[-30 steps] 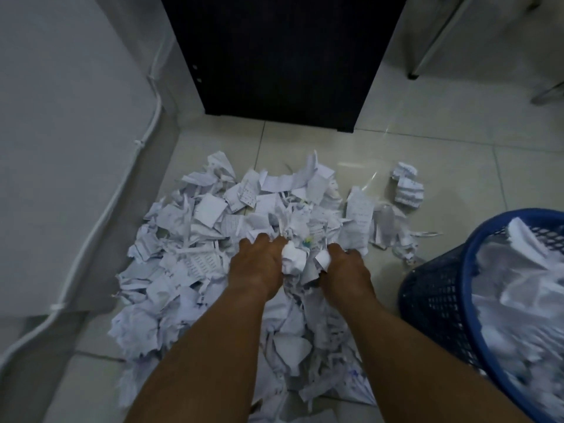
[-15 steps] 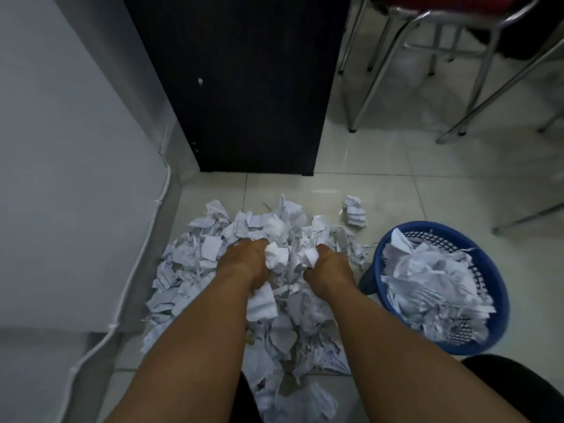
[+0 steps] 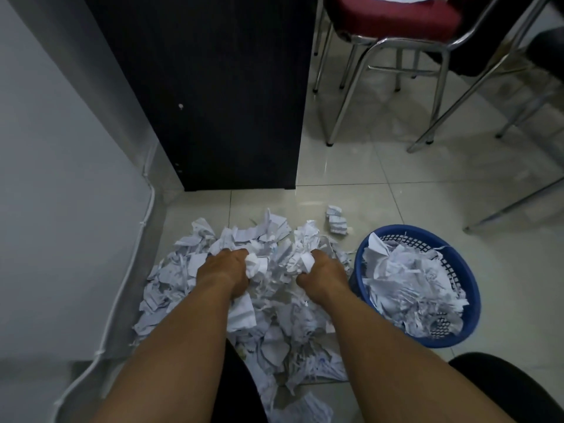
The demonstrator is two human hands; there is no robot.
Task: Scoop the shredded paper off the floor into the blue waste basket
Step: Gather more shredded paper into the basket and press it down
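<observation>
A: What hems the work in?

B: A grey wall (image 3: pixel 45 178) runs along the outside of the left hand (image 3: pixel 224 268), and a dark cabinet (image 3: pixel 213 87) stands beyond the fingertips. Bare tile floor (image 3: pixel 396 172) lies open past the right hand (image 3: pixel 325 274), out toward one red-seated chair (image 3: pixel 393 16).

A: And the shredded paper (image 3: pixel 268 325)?

B: One heap, its long axis running from beyond the knuckles back between the forearms. A small separate clump (image 3: pixel 336 219) sits ahead of the right fingers.

A: The basket?

B: One blue waste basket (image 3: pixel 471 303), upright, mouth up, just outside the right hand and already holding paper.

A: The hands?

B: Two, both sunk in the heap, each clenched around a wad of paper, apart from one another.
</observation>
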